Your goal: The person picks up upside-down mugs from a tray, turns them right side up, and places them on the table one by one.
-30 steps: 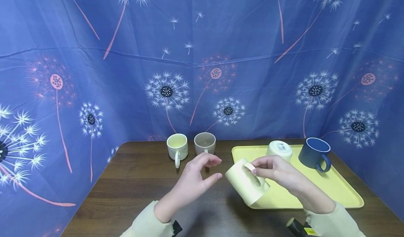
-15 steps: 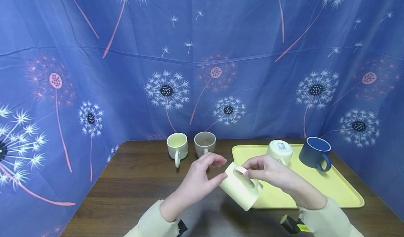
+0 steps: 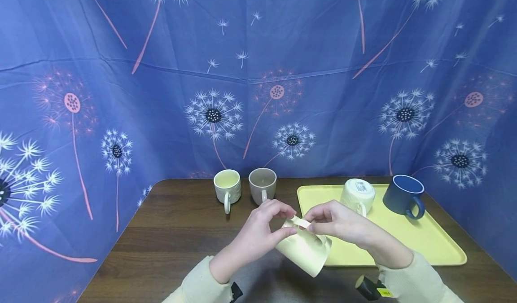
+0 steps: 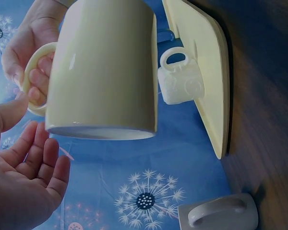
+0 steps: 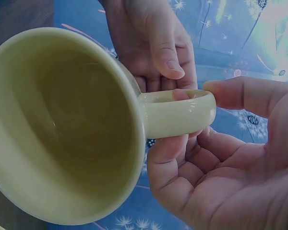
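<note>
A pale yellow mug (image 3: 304,252) hangs tilted above the table, its handle turned up toward my hands. My right hand (image 3: 343,224) pinches the handle (image 5: 180,115) between thumb and fingers, with a fingertip through the loop. On the other side, my left hand (image 3: 261,232) is by the base end of the mug, fingers loosely bent and apart from it. The left thumb (image 4: 9,115) lies very near the handle; I cannot tell if it touches. In the right wrist view the mug's inside (image 5: 81,124) shows nothing in it.
A yellow tray (image 3: 420,244) on the right bears an upside-down white mug (image 3: 357,196) and a dark blue mug (image 3: 400,197). A white mug (image 3: 227,188) and a grey mug (image 3: 261,187) stand upright at the back of the wooden table (image 3: 161,231), before a blue cloth.
My right hand has carried the yellow mug left, away from the tray, and turned it slightly. My left hand has shifted right, nearer to the mug's handle.
</note>
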The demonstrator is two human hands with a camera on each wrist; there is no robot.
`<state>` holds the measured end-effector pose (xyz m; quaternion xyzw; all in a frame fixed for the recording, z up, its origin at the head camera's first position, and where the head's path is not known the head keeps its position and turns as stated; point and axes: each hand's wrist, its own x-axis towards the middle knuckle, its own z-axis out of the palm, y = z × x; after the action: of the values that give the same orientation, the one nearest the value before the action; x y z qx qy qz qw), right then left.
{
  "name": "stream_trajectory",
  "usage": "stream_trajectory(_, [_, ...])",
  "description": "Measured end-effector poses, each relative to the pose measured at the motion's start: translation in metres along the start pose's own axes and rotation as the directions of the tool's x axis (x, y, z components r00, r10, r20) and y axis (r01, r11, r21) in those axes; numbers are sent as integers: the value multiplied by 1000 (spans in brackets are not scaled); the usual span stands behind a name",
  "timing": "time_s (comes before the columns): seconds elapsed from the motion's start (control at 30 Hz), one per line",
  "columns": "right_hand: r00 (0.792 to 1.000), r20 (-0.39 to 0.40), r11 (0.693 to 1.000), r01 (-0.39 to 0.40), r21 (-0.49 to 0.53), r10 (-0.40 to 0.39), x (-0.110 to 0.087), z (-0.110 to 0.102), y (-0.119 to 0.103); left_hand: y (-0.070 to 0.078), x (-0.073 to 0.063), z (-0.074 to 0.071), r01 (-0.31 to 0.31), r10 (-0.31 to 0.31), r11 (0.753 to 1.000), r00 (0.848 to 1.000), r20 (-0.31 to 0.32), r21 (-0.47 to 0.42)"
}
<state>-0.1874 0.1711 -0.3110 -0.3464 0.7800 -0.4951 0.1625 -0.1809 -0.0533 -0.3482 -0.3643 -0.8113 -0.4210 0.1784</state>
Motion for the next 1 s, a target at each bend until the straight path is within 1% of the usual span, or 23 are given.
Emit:
stream_trajectory(0.13, [999, 23, 1000, 23, -1, -23, 1, 0, -2, -2, 0, 3, -32, 32, 999, 999, -6, 9])
stream_trajectory(0.27, [999, 38, 999, 32, 2, -32, 1, 0, -3, -4, -1, 6, -34, 34, 999, 999, -2, 19])
stream_trajectory(0.4, [998, 48, 999, 33, 7, -33, 1, 1, -3, -5, 0, 9, -38, 38, 999, 999, -10, 23])
stream_trajectory(0.57, [998, 59, 1000, 27, 8, -28, 2, 2, -3, -6, -1, 12, -52, 53, 998, 998, -36, 26])
stream_trajectory(0.77, [997, 73, 1000, 8, 0, -8, 2, 2, -3, -7, -4, 13, -73, 75, 996, 996, -55, 50])
stream_trajectory(0.87, [998, 67, 1000, 0, -20, 1, 1, 3, -3, -8, -5, 13, -74, 77, 996, 995, -64, 45])
stream_trajectory(1.0, [1000, 17, 998, 3, -63, -2, 0, 6, -4, -10, -6, 13, -79, 82, 996, 993, -88, 32])
